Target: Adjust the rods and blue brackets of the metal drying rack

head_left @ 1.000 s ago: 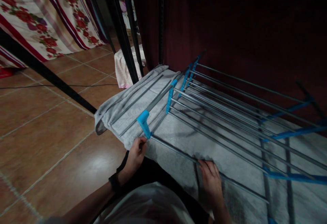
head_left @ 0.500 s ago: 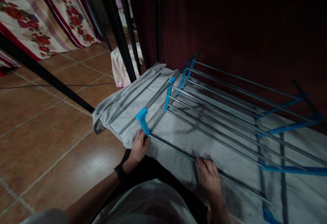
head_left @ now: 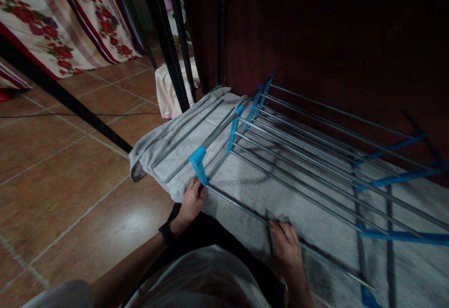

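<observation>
Brown tiled floor (head_left: pixel 70 195), floral cloth (head_left: pixel 52 22) far left. Grey towel (head_left: pixel 245 184) spread under drying rack (head_left: pixel 315 158) rods, draped over near edge. Left hand (head_left: pixel 192 201) beside blue joint (head_left: pixel 199 163), grip pinched on towel edge. Right hand (head_left: pixel 286 247) flat on towel, grip wide, touching front rod (head_left: pixel 242 205).

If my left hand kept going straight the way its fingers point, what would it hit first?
Most likely the blue bracket at the corner of the drying rack: your left hand points up at it from the edge of the grey towel, almost touching.
</observation>
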`<control>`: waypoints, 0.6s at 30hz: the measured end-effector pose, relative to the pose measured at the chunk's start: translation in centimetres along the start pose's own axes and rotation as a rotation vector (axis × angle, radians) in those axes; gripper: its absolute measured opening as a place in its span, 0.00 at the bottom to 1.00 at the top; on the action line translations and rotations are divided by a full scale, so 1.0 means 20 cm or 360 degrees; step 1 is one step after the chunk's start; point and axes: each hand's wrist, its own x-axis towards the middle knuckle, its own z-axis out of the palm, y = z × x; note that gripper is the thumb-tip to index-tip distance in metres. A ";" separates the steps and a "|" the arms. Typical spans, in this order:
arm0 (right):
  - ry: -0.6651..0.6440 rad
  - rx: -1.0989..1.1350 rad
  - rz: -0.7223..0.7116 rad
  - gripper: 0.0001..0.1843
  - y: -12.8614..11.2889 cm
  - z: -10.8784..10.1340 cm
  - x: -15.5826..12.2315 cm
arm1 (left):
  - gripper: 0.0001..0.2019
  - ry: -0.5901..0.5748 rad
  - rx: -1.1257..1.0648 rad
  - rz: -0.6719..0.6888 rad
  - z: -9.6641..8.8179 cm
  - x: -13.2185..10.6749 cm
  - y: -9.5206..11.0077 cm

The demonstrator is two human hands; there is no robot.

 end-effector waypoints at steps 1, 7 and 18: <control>-0.0007 -0.0006 -0.0009 0.25 0.00 0.00 0.00 | 0.15 -0.0004 0.0003 0.0002 0.00 0.00 0.00; 0.0031 -0.0017 -0.0034 0.22 -0.01 0.00 0.01 | 0.15 -0.0004 0.0016 0.0023 -0.01 0.01 0.01; -0.0019 0.0015 -0.0027 0.25 0.01 0.00 0.01 | 0.12 0.0065 0.0062 0.0045 0.01 0.00 0.01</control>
